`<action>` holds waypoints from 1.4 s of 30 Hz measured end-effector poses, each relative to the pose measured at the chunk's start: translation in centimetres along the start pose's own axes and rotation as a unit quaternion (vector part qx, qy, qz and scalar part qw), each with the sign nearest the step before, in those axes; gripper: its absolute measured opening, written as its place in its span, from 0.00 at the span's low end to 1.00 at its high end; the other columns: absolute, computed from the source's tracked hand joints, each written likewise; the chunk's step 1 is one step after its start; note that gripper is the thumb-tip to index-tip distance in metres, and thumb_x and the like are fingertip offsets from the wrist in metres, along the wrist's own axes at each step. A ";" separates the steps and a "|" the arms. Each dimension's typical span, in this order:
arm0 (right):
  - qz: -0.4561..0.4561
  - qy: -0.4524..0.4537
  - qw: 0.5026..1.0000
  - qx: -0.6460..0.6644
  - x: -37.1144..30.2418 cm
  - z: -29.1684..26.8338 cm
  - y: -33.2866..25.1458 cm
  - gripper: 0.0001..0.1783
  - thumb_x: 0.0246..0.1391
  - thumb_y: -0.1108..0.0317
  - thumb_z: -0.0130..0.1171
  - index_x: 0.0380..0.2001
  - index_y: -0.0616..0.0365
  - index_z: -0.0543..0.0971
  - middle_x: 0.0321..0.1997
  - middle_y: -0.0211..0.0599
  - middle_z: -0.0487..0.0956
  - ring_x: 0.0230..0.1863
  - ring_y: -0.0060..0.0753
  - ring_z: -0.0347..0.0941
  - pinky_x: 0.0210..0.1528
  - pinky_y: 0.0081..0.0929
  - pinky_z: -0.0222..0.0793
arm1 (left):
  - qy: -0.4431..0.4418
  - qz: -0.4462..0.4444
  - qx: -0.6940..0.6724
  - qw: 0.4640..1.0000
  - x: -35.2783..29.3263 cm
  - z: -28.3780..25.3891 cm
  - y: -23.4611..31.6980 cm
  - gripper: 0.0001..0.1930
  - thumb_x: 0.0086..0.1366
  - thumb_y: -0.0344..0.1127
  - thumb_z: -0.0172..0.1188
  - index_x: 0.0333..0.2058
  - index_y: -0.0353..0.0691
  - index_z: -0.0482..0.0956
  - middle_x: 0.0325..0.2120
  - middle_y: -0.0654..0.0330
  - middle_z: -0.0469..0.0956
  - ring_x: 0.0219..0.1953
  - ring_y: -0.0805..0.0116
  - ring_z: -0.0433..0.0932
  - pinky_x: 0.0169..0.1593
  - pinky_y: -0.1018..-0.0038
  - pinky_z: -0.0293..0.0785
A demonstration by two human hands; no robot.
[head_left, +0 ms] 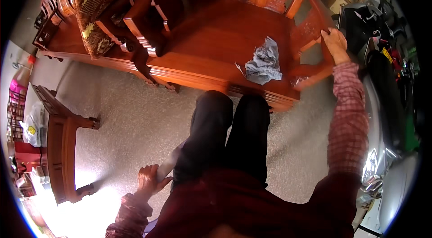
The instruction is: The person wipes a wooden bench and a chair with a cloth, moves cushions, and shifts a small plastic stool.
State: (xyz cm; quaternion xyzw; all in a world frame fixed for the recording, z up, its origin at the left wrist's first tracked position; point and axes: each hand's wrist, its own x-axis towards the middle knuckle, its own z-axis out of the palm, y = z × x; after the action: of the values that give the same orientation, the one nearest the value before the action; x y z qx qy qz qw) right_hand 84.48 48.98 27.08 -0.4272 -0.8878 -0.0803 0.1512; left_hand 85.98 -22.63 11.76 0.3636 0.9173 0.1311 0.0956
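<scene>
My right hand (335, 43) reaches forward to a carved reddish-brown wooden chair (216, 35). Its fingers are closed round the outer armrest (315, 6). A crumpled grey cloth (265, 62) lies on the glossy seat near the front edge, apart from both hands. My left hand (149, 180) is low beside my left thigh, fingers curled over a pale, smooth strip (168, 163). What this strip belongs to is mostly hidden by my leg and body. My knees are close to the front of the seat.
To the left, the wooden seating continues, with a brown and gold patterned fabric (96, 8) draped over it. A low wooden table (60, 152) stands farther left beside a plastic bag (33, 123). A motorbike (382, 116) is close along my right side. Speckled floor (130, 107) lies between.
</scene>
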 end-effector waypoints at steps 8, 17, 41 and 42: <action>0.014 0.053 0.999 0.004 -0.7 0.8 -0.9 0.22 0.52 0.51 0.53 0.44 0.53 0.77 0.46 0.42 0.76 0.50 0.44 0.71 0.50 0.37 0.67 | 0.002 -0.006 0.003 1.000 -0.4 0.3 -0.7 0.31 0.44 0.61 0.65 0.34 0.38 0.71 0.21 0.52 0.75 0.26 0.50 0.74 0.34 0.58 0.67; 0.019 -0.006 1.000 0.005 -0.9 -0.1 -0.6 0.26 0.53 0.48 0.50 0.51 0.49 0.74 0.53 0.42 0.73 0.55 0.43 0.67 0.55 0.35 0.63 | 0.003 -0.008 0.002 1.000 -0.1 -0.3 -0.1 0.34 0.49 0.61 0.61 0.43 0.37 0.69 0.24 0.52 0.76 0.28 0.50 0.75 0.34 0.58 0.67; -0.318 -0.076 0.928 0.177 -2.6 -1.0 -2.0 0.15 0.53 0.64 0.56 0.42 0.60 0.78 0.39 0.50 0.78 0.40 0.43 0.77 0.41 0.27 0.70 | -0.029 -0.317 -0.135 0.938 -1.6 4.1 -2.8 0.26 0.67 0.49 0.41 0.17 0.35 0.68 0.14 0.54 0.67 0.24 0.58 0.67 0.51 0.53 0.48; -0.359 -0.039 0.915 0.178 -2.4 -0.7 -1.5 0.16 0.54 0.64 0.56 0.43 0.62 0.77 0.32 0.45 0.80 0.33 0.34 0.77 0.36 0.24 0.69 | -0.031 -0.345 -0.144 0.927 -1.6 4.3 -2.8 0.26 0.67 0.50 0.40 0.17 0.34 0.69 0.14 0.55 0.69 0.26 0.58 0.67 0.56 0.51 0.41</action>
State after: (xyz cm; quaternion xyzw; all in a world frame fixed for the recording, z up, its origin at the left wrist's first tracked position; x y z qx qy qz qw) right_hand 84.85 46.05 26.95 -0.0487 -0.9862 0.0472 0.1508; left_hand 86.48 -25.00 6.97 0.0106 0.9540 0.2093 0.2141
